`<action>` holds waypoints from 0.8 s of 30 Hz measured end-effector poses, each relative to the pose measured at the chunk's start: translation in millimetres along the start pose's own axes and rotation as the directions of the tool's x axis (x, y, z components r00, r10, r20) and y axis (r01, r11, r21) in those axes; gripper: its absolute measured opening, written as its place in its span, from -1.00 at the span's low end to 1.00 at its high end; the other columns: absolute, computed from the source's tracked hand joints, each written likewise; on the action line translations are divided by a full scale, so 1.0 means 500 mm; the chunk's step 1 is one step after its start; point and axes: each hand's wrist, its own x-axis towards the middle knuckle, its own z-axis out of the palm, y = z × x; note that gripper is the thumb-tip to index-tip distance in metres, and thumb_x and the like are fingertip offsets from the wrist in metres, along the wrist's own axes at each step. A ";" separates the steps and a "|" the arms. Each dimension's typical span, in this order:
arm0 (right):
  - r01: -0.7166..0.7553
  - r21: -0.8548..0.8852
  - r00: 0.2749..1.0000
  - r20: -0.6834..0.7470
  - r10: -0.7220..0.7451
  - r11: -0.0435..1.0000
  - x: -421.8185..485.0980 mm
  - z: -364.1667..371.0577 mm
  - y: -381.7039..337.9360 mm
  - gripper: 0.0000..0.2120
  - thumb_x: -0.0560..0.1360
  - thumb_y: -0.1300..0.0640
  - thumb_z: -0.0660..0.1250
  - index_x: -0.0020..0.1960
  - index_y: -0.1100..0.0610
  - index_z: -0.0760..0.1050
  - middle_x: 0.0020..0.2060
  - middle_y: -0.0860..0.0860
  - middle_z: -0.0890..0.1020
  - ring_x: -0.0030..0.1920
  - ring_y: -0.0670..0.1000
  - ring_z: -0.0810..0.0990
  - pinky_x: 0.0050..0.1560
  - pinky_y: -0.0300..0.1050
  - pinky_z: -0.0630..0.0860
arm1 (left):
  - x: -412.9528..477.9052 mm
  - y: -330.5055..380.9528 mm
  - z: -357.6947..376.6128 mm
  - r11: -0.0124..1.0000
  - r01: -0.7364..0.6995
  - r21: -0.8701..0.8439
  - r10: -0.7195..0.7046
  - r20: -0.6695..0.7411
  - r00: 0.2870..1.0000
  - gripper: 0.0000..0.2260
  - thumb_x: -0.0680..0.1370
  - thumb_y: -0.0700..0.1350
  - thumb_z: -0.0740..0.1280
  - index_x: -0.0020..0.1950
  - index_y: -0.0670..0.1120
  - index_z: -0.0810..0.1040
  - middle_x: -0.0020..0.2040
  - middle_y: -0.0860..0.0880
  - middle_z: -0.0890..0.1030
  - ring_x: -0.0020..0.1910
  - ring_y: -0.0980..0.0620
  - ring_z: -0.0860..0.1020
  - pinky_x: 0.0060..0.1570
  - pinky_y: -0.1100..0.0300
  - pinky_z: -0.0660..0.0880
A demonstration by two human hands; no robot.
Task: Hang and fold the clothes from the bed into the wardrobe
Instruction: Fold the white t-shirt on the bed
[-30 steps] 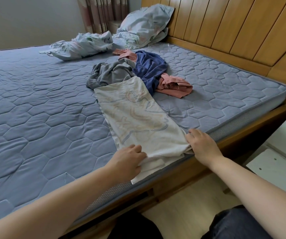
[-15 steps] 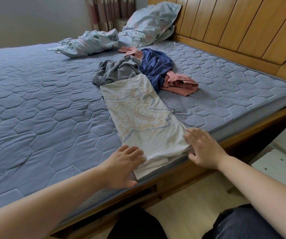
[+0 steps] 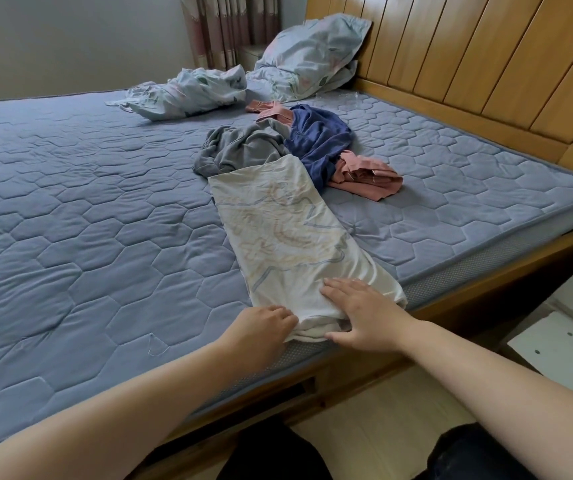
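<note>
head view | over bed (image 3: 70, 209) near edge | faces forward-down toward headboard (image 3: 486, 64) | close range

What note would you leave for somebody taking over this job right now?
Left hand: fingers curled at the near left edge of the white printed garment; a grip cannot be confirmed.
Right hand: flat and open, pressing on its near end.
Things: the garment lies as a long narrow strip at the mattress edge; grey garment, navy garment and pink garment lie crumpled beyond it.
Done: lengthwise fold, by its shape.
Left: fold it short, then the others; wardrobe not in view.
</note>
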 end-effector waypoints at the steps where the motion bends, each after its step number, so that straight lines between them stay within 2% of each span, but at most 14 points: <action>1: 0.009 0.001 1.000 0.004 -0.009 1.000 0.009 -0.004 -0.011 -0.20 0.44 -0.31 0.22 0.54 -0.01 0.04 0.54 -0.06 0.07 0.53 -0.06 0.00 0.51 -0.08 -0.10 | 0.006 -0.004 -0.009 0.999 0.045 -0.029 -0.047 -0.066 0.997 -0.73 0.55 -0.02 0.20 0.21 -0.05 0.50 0.18 0.01 0.57 0.17 -0.02 0.52 0.03 0.10 0.46; 3: 0.014 -0.023 1.000 -0.009 -0.014 1.000 0.029 -0.016 -0.033 -0.23 0.44 -0.26 0.27 0.53 0.03 0.09 0.53 -0.02 0.12 0.52 -0.03 0.05 0.50 -0.03 -0.07 | 0.020 -0.017 -0.032 0.990 0.101 -0.095 -0.119 -0.206 0.971 -0.80 0.51 -0.01 0.26 0.06 -0.02 0.57 -0.03 0.02 0.64 -0.04 -0.03 0.59 -0.15 0.13 0.44; 5: 0.000 -0.063 0.997 -0.083 -0.005 0.998 0.047 -0.030 -0.043 -0.38 0.47 -0.03 0.32 0.47 0.08 0.23 0.46 0.04 0.28 0.47 0.04 0.20 0.47 -0.02 0.04 | 0.030 -0.030 -0.060 0.972 0.074 -0.221 -0.142 -0.310 0.940 -0.88 0.43 -0.09 0.34 -0.09 -0.06 0.63 -0.23 -0.01 0.64 -0.25 -0.06 0.59 -0.30 0.17 0.41; 7: -0.049 -0.110 0.979 -0.202 0.026 0.993 0.054 -0.045 -0.035 -0.58 0.47 0.22 0.26 0.32 0.09 0.40 0.27 0.05 0.49 0.28 0.08 0.42 0.35 -0.05 0.25 | 0.034 -0.044 -0.079 0.957 0.018 -0.291 -0.141 -0.407 0.903 -0.92 0.36 -0.17 0.37 -0.19 -0.10 0.63 -0.38 -0.01 0.60 -0.42 -0.05 0.55 -0.42 0.23 0.38; 10: -0.186 -0.175 0.959 -0.245 0.140 0.967 0.043 -0.061 0.009 -0.69 0.49 0.32 0.14 0.13 0.08 0.51 0.06 0.05 0.61 0.08 0.12 0.50 0.06 -0.03 0.47 | 0.039 -0.066 -0.080 0.909 0.031 -0.417 -0.220 -0.413 0.884 -0.89 0.38 -0.22 0.38 -0.12 -0.13 0.64 -0.33 -0.03 0.60 -0.37 -0.04 0.54 -0.37 0.21 0.45; 12: -0.249 -0.208 0.948 -0.251 0.195 0.946 0.035 -0.066 0.043 -0.72 0.51 0.29 0.13 0.09 0.09 0.54 0.02 0.07 0.63 0.07 0.14 0.51 -0.03 -0.06 0.47 | 0.041 -0.083 -0.077 0.819 0.106 -0.564 -0.329 -0.310 0.892 -0.87 0.46 -0.22 0.39 0.00 -0.13 0.61 -0.23 0.01 0.58 -0.25 -0.01 0.51 -0.25 0.25 0.44; 13: -0.275 -0.216 0.942 -0.256 0.218 0.937 0.032 -0.070 0.057 -0.75 0.51 0.28 0.15 0.06 0.10 0.55 -0.01 0.07 0.63 0.05 0.14 0.51 -0.08 -0.07 0.44 | 0.043 -0.090 -0.077 0.760 0.135 -0.636 -0.371 -0.254 0.893 -0.90 0.49 -0.23 0.38 -0.01 -0.13 0.59 -0.25 0.04 0.54 -0.25 0.03 0.47 -0.25 0.32 0.38; 14: -0.296 -0.212 0.937 -0.255 0.240 0.931 0.030 -0.076 0.069 -0.77 0.49 0.30 0.17 0.01 0.10 0.55 -0.05 0.08 0.63 0.03 0.15 0.51 -0.13 -0.08 0.40 | 0.045 -0.096 -0.079 0.705 0.149 -0.693 -0.396 -0.211 0.894 -0.96 0.51 -0.23 0.36 -0.07 -0.13 0.55 -0.28 0.07 0.48 -0.27 0.06 0.43 -0.27 0.33 0.34; 15: -0.312 -0.174 0.930 -0.255 0.263 0.934 0.029 -0.081 0.080 -0.78 0.47 0.32 0.19 -0.04 0.10 0.56 -0.11 0.09 0.62 -0.01 0.15 0.51 -0.18 -0.10 0.36 | 0.047 -0.098 -0.083 0.663 0.164 -0.731 -0.414 -0.176 0.893 -0.93 0.52 -0.24 0.34 -0.15 -0.12 0.49 -0.31 0.06 0.44 -0.29 0.07 0.39 -0.28 0.29 0.31; 17: -0.308 0.060 0.924 -0.219 0.314 0.949 0.028 -0.102 0.098 -0.73 0.41 0.36 0.23 -0.28 0.03 0.53 -0.33 0.03 0.53 -0.16 0.12 0.51 -0.26 -0.14 0.30 | 0.049 -0.105 -0.089 0.596 0.182 -0.782 -0.413 -0.104 0.905 -0.83 0.54 -0.26 0.31 -0.22 -0.08 0.43 -0.32 0.04 0.42 -0.29 0.07 0.37 -0.25 0.22 0.30; 19: -0.288 0.369 0.920 -0.148 0.362 0.884 0.032 -0.129 0.111 -0.62 0.37 0.41 0.24 -0.50 0.02 0.40 -0.52 -0.06 0.45 -0.37 0.03 0.46 -0.33 -0.16 0.29 | 0.046 -0.113 -0.095 0.503 0.188 -0.844 -0.380 -0.020 0.925 -0.81 0.56 -0.27 0.29 -0.20 -0.03 0.46 -0.28 0.06 0.45 -0.26 0.10 0.40 -0.23 0.25 0.34; 21: -0.334 0.460 0.922 -0.023 0.387 0.823 0.043 -0.151 0.113 -0.63 0.34 0.44 0.16 -0.54 0.08 0.33 -0.59 -0.05 0.40 -0.47 -0.01 0.39 -0.41 -0.17 0.29 | 0.039 -0.121 -0.097 0.282 0.233 -0.931 -0.333 0.133 0.934 -0.85 0.58 -0.24 0.26 -0.07 0.00 0.54 -0.19 0.06 0.55 -0.18 0.09 0.51 -0.18 0.25 0.46; 23: -0.375 0.365 0.925 0.200 0.322 0.852 0.051 -0.164 0.103 -0.65 0.32 0.44 0.08 -0.52 0.07 0.28 -0.56 -0.01 0.37 -0.47 -0.02 0.34 -0.44 -0.18 0.26 | 0.033 -0.122 -0.091 0.057 0.343 -0.938 -0.236 0.321 0.917 -0.86 0.59 -0.22 0.25 0.07 -0.03 0.55 -0.05 -0.01 0.61 -0.06 0.01 0.58 -0.03 0.05 0.54; 24: -0.378 0.312 0.909 0.306 0.284 0.872 0.054 -0.167 0.100 -0.65 0.31 0.43 0.06 -0.52 0.06 0.26 -0.54 0.00 0.37 -0.47 -0.02 0.34 -0.44 -0.18 0.26 | 0.032 -0.122 -0.084 0.011 0.391 -0.920 -0.188 0.382 0.905 -0.86 0.59 -0.21 0.25 0.10 -0.06 0.54 -0.02 -0.04 0.62 -0.03 -0.02 0.60 0.02 0.00 0.54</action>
